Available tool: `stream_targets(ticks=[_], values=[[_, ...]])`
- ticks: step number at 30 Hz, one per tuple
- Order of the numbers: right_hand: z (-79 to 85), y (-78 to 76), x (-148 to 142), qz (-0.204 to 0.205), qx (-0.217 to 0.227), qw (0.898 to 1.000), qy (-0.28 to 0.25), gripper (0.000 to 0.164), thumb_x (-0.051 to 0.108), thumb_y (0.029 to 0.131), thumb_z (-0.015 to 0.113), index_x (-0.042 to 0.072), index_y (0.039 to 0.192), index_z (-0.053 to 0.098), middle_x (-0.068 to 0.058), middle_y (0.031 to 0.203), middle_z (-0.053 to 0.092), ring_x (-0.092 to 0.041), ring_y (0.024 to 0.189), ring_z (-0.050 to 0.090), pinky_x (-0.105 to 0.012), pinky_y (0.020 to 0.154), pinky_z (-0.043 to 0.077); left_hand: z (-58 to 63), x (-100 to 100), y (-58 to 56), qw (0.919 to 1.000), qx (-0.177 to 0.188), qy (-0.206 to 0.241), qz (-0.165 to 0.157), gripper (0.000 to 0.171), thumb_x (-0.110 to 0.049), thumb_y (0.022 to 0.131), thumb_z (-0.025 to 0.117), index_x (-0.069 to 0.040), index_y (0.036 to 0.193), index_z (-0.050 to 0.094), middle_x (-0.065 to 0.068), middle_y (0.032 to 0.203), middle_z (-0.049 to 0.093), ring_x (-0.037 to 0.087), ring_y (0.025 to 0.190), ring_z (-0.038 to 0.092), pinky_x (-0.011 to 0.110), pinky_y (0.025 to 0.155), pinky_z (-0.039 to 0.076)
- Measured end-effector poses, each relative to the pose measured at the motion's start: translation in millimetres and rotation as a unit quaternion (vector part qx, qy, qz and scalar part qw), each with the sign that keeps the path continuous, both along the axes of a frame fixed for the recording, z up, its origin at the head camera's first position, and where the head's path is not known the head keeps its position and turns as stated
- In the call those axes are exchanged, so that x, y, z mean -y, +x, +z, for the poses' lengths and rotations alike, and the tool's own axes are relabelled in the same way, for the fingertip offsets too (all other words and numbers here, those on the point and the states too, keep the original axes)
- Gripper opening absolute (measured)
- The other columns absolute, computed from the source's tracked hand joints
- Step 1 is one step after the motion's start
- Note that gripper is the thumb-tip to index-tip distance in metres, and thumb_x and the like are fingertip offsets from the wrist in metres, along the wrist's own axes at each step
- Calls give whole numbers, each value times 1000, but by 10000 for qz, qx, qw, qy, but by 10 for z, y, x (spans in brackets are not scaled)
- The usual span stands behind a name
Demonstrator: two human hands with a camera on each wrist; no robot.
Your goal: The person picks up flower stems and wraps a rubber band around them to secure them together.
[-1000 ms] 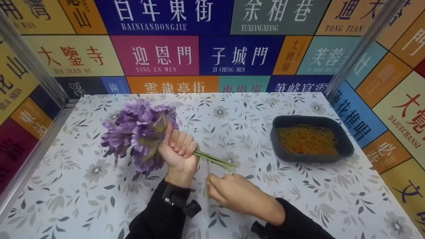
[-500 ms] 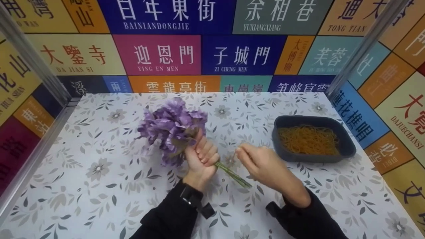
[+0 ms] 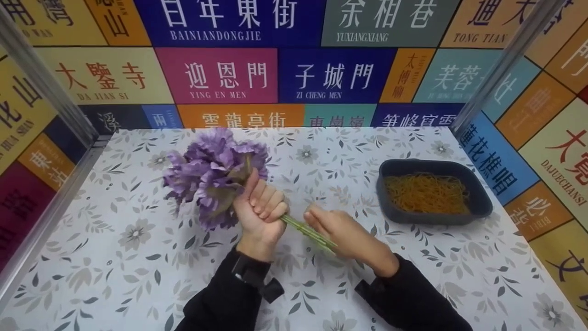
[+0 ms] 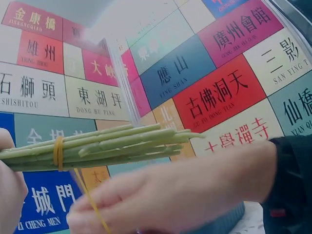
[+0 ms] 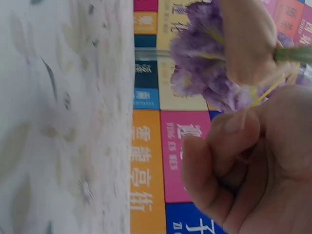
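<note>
A bunch of purple flowers [image 3: 211, 177] is held above the table in my left hand [image 3: 262, 211], whose fingers wrap the green stems [image 3: 301, 226] just below the blooms. Around the stems, in the left wrist view, runs a yellow rubber band [image 4: 59, 153], and a stretched strand of it leads down to the right hand. My right hand [image 3: 349, 234], beside the stem ends, pinches that strand between thumb and curled fingers. In the right wrist view the taut rubber band [image 5: 253, 97] reaches from the stems to the fingertips. The left palm hides part of the stems.
A dark grey plastic container [image 3: 480, 207] at the right holds a heap of yellow rubber bands [image 3: 425, 193]. The table [image 3: 138, 276] wears a floral white cover. Panels with coloured signs [image 3: 216, 76] wall in the back and both sides.
Both hands and the bunch shifted right, then partly back left. My right hand went from the near side of the stems, out to their right, and now overlaps the stem ends.
</note>
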State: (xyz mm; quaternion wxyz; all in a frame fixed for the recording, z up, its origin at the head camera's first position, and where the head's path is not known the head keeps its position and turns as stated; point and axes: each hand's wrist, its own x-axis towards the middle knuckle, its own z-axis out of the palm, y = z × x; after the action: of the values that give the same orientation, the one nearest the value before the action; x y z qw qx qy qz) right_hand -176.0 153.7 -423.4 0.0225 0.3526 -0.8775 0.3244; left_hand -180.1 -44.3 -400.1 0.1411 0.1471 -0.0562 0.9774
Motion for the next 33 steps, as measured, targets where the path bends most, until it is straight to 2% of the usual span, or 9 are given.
stream_targets(ticks=[3, 6, 9, 11, 14, 18, 21, 25, 33], values=[[-13, 30, 43, 629, 642, 9945, -534, 17, 23, 110, 45, 18, 98, 56, 7, 68, 52, -8, 52, 51, -25, 46, 47, 29, 104, -25, 9992, -91, 385, 18, 53, -22, 104, 46, -20, 57, 22, -8, 46, 22, 6, 41, 15, 18, 39, 14], [-20, 14, 45, 1120, 1116, 9785, -1326, 16, 17, 109, 48, 14, 100, 61, -2, 71, 62, -12, 49, 57, -27, 42, 50, 53, 188, -51, 9979, -63, 646, 58, 53, -21, 104, 46, -20, 57, 22, -8, 48, 21, 6, 41, 16, 18, 39, 14], [-45, -30, 21, 1582, 1051, 9632, -1902, 14, 4, 105, 52, 5, 101, 65, -10, 74, 65, -18, 49, 61, -29, 43, 53, 72, 229, -59, 9971, 4, 751, 86, 52, -21, 104, 47, -21, 57, 23, -9, 48, 20, 6, 41, 17, 19, 38, 14], [-65, -56, 4, 1698, 854, 9609, -2012, 12, -1, 102, 56, 3, 102, 67, -12, 74, 65, -20, 50, 61, -27, 43, 53, 77, 232, -59, 9971, 33, 752, 113, 52, -20, 103, 47, -21, 57, 24, -9, 48, 21, 7, 41, 18, 19, 38, 14], [-90, -70, 0, 1508, 578, 9712, -1750, 10, 2, 101, 60, 5, 102, 69, -10, 71, 65, -19, 50, 61, -24, 44, 52, 71, 212, -55, 9973, 57, 719, 141, 52, -20, 103, 48, -21, 57, 24, -9, 48, 21, 6, 41, 17, 19, 38, 14], [-120, -22, 69, 1122, 493, 9875, -991, 14, 17, 103, 61, 11, 95, 71, 0, 66, 63, -10, 50, 58, -19, 46, 49, 41, 174, -57, 9985, 61, 508, 172, 53, -24, 106, 42, -20, 57, 22, -8, 47, 21, 6, 41, 15, 18, 38, 14], [-135, 69, 168, 1211, 333, 9912, -428, 20, 25, 104, 58, 14, 92, 69, 8, 65, 61, 0, 54, 55, -16, 52, 48, 3, 161, -71, 9990, 146, 304, 307, 54, -28, 109, 33, -19, 57, 22, -7, 47, 21, 6, 41, 14, 18, 38, 13], [-75, 221, 279, 1479, 303, 9885, 1, 26, 32, 108, 49, 15, 94, 64, 14, 65, 56, 8, 56, 49, -12, 56, 45, -60, 172, -114, 9961, 434, 148, 752, 56, -31, 111, 25, -18, 57, 22, -7, 46, 21, 6, 42, 12, 18, 38, 12], [228, 402, 230, 925, 1353, 9845, -624, 31, 37, 108, 46, 18, 92, 63, 9, 63, 59, 0, 43, 53, -22, 40, 49, -185, 170, -206, 9792, 1013, -780, 1578, 63, -28, 110, 29, -14, 50, 36, -4, 40, 31, 6, 41, 11, 17, 36, 9]])
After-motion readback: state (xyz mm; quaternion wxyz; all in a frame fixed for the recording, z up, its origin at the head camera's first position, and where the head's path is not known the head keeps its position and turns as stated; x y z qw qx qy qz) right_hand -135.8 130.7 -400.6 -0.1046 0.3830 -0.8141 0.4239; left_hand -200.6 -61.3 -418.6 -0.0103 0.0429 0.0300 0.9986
